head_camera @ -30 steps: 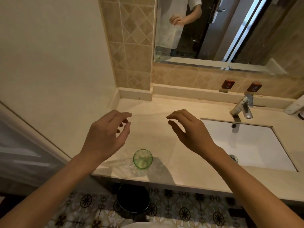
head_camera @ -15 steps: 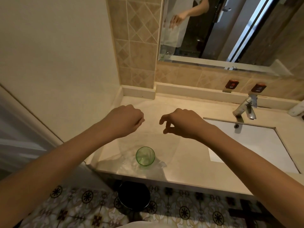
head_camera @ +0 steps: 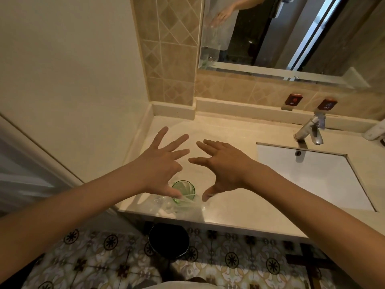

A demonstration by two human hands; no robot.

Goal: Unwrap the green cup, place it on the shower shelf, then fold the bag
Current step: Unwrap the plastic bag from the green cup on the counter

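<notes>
A green translucent cup (head_camera: 184,189) stands upright near the front edge of the beige counter (head_camera: 233,134). A clear plastic bag (head_camera: 181,207) lies crumpled around its base. My left hand (head_camera: 160,163) hovers over the cup's left side with fingers spread, its thumb down beside the rim. My right hand (head_camera: 223,163) is spread to the cup's right, thumb pointing down near the bag's edge. Neither hand grips anything. No shower shelf is in view.
A white sink (head_camera: 312,178) with a chrome tap (head_camera: 310,130) lies to the right. A mirror (head_camera: 291,32) hangs above the tiled backsplash. A black bin (head_camera: 169,239) stands on the patterned floor under the counter edge. A wall bounds the left.
Both hands went from loosely closed above the counter to wide open with fingers spread, and dropped closer to the cup. The cup and bag have stayed in place.
</notes>
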